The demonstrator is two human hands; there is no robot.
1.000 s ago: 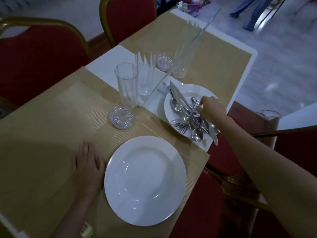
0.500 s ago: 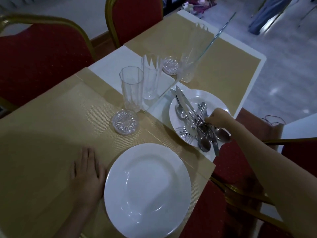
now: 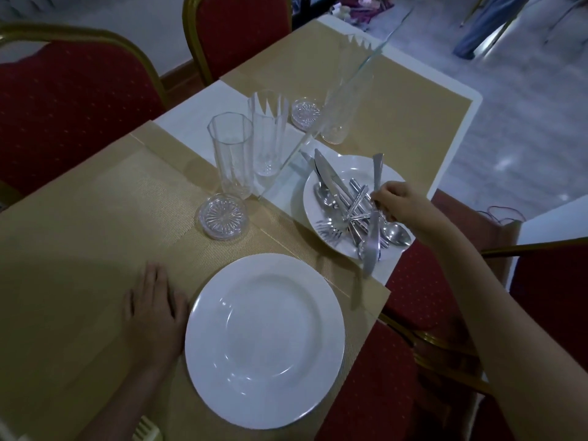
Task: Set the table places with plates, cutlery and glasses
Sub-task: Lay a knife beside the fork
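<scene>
A large white plate point(image 3: 265, 338) lies on the near gold placemat point(image 3: 79, 249). My left hand point(image 3: 156, 310) rests flat on the mat just left of it, fingers apart. Farther right, a second white plate point(image 3: 346, 168) holds a heap of several knives, forks and spoons point(image 3: 346, 208). My right hand point(image 3: 397, 202) pinches a table knife point(image 3: 373, 240) at its middle and holds it lifted over that plate, blade toward me. Two tall clear glasses point(image 3: 232, 157) point(image 3: 267, 135) stand beyond the near mat, a third glass point(image 3: 340, 109) farther back.
Two cut-glass coasters point(image 3: 222, 216) point(image 3: 306, 111) lie on the table. A clear glass pane point(image 3: 334, 103) stands upright between the places. Red chairs with gold frames point(image 3: 70, 100) point(image 3: 423, 291) ring the table. The far gold placemat point(image 3: 397, 100) is bare.
My right hand has closed on a knife in the cutlery heap and raised it off the plate. The left hand has stayed flat on the mat.
</scene>
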